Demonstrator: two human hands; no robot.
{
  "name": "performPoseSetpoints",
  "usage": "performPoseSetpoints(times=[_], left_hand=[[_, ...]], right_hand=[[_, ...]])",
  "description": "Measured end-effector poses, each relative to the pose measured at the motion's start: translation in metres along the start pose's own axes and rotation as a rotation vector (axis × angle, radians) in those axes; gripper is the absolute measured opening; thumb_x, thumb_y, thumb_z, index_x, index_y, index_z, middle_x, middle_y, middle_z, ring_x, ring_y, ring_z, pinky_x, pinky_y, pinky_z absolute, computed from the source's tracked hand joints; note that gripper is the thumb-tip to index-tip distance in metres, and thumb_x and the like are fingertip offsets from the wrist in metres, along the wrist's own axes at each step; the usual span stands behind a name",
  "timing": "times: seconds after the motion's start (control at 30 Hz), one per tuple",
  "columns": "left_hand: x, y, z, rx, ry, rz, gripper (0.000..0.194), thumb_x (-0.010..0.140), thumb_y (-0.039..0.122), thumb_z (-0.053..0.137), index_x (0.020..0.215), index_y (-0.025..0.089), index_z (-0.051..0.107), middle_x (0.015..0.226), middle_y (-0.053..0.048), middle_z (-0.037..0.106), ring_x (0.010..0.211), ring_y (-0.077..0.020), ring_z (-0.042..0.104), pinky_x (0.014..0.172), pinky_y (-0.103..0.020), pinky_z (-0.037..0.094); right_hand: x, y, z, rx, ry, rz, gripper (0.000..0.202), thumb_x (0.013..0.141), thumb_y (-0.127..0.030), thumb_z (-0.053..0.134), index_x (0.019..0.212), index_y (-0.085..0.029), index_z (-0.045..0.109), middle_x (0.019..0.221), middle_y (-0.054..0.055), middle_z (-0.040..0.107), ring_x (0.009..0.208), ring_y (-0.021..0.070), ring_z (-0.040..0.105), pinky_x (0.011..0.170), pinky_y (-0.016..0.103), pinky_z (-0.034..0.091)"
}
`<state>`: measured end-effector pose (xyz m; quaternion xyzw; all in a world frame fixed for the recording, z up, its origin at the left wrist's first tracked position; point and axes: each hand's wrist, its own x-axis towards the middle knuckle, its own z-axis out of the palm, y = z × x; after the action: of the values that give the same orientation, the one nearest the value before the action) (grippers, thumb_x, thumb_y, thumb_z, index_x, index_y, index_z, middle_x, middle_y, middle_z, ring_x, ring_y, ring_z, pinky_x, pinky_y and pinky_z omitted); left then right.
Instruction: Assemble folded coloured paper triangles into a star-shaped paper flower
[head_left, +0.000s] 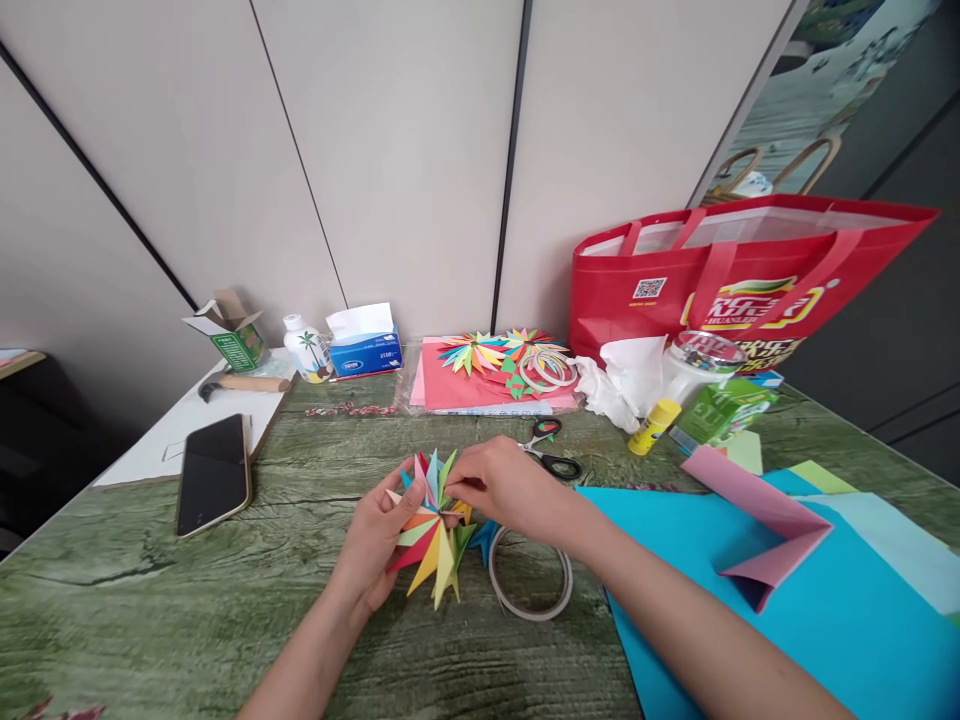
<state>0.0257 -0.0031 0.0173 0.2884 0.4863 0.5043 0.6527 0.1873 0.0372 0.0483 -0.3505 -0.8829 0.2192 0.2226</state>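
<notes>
A many-coloured folded-paper star is held a little above the table, its pointed rays fanned out. My left hand grips it from the left, thumb on the front. My right hand is closed in a pinch at the star's upper right rays, near its centre. What exactly sits between those fingertips is partly hidden. Just right of the star, a roll of tape lies on the table, with a blue folded-paper piece beside it. Black-handled scissors rest behind my right hand.
Blue paper sheets and a folded pink strip cover the right side. Behind are finished paper stars, a glue stick, a red bag and a tissue box. At left lie a phone and a hammer.
</notes>
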Motion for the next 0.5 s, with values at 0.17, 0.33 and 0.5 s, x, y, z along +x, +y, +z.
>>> performPoseSetpoints(times=[0.17,0.33,0.5], left_hand=[[0.0012,-0.0015,-0.0013,0.007,0.004,0.000,0.066,0.067,0.026,0.069,0.125,0.012,0.040,0.063,-0.005,0.069,0.050,-0.0194,0.064,0.049,-0.029,0.052],[0.0012,-0.0002,0.0004,-0.005,0.006,0.002,0.060,0.066,0.025,0.070,0.119,0.012,0.046,0.065,-0.005,0.070,0.049,-0.0174,0.064,0.049,-0.027,0.052],[0.0019,-0.0005,0.0004,-0.004,0.008,0.000,0.058,0.067,0.024,0.070,0.118,0.013,0.047,0.064,-0.004,0.069,0.049,-0.0166,0.064,0.048,-0.025,0.052]], right_hand=[[-0.0002,0.0000,-0.0009,0.075,-0.011,-0.004,0.014,0.075,-0.012,0.055,0.066,-0.013,0.066,0.060,0.001,0.059,0.053,0.0068,0.043,0.053,0.021,0.023],[0.0000,-0.0020,-0.0006,0.064,-0.016,0.027,0.016,0.073,-0.010,0.055,0.061,-0.012,0.065,0.056,0.000,0.054,0.052,0.0058,0.038,0.052,0.021,0.021],[-0.0004,-0.0027,0.0004,0.066,-0.020,0.047,0.017,0.072,-0.009,0.053,0.060,-0.010,0.065,0.054,-0.002,0.052,0.051,0.0047,0.032,0.051,0.021,0.019]])
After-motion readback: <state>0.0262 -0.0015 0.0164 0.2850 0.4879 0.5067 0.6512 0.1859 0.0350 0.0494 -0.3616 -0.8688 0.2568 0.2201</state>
